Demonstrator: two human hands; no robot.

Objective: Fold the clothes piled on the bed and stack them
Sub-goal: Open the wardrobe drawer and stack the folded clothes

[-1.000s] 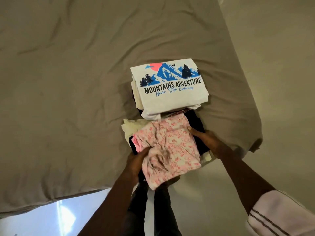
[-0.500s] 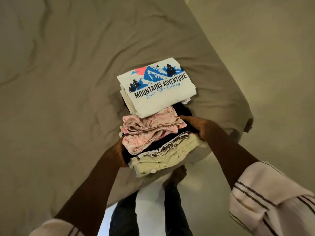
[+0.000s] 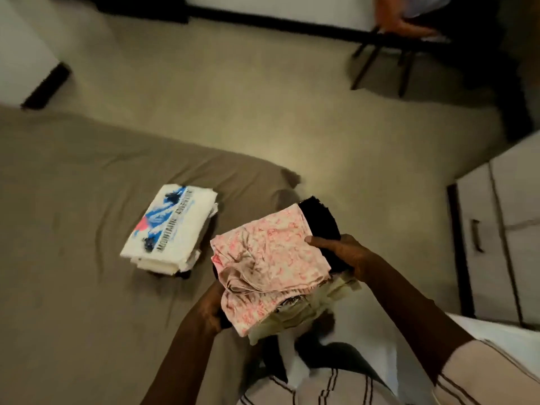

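Right by the brown bed [image 3: 73,244], hands [image 3: 209,312] [image 3: 343,252] hold folded clothes [image 3: 271,258].

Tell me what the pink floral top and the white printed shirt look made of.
Pink floral top: thin, soft, matte fabric, likely cotton; it wrinkles and droops over the held stack. White printed shirt: matte, cotton-like, with a flat printed graphic; blur hides the weave.

The floor [image 3: 263,112] is pale tan and fills the far part of the room. A bed [image 3: 73,229] with a brown sheet is on the near left. Far off, a white wall [image 3: 277,4] has a dark strip [image 3: 263,21] along its bottom. Thin dark chair legs [image 3: 405,74] stand far right. A white cabinet [image 3: 496,258] with a dark handle [image 3: 476,235] is on the right.
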